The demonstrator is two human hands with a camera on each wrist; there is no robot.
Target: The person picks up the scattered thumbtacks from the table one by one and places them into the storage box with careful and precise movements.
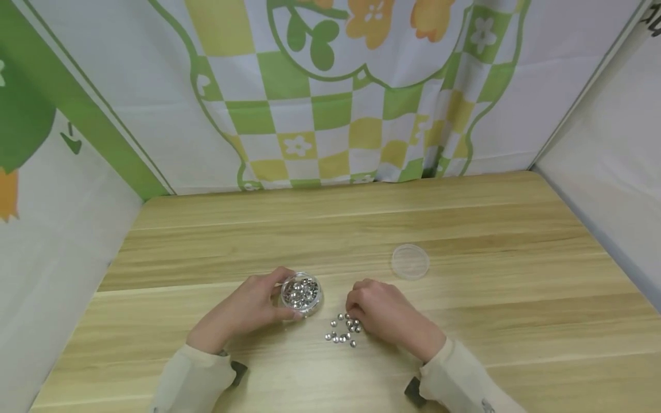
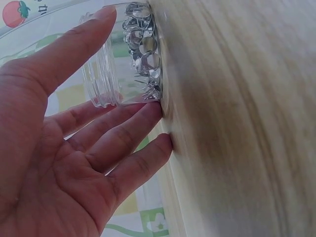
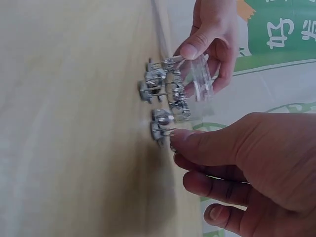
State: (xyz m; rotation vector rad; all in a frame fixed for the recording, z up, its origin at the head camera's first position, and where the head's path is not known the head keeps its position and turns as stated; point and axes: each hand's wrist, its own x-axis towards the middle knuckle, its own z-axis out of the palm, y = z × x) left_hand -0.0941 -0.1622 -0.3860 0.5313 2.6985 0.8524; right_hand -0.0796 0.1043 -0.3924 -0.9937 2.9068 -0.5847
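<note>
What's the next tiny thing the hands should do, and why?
Maybe the right hand should gently lift the tack at its fingertips into the jar: the left hand holds that open jar close by, more tacks are inside, and loose tacks lie on the table, some with pins up.

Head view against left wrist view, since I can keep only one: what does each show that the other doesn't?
Only the head view shows the right hand, the loose tacks and the clear lid. Only the left wrist view shows the left palm and a red fruit print. Both show the left hand holding the jar of tacks, the table and patterned cloth.
</note>
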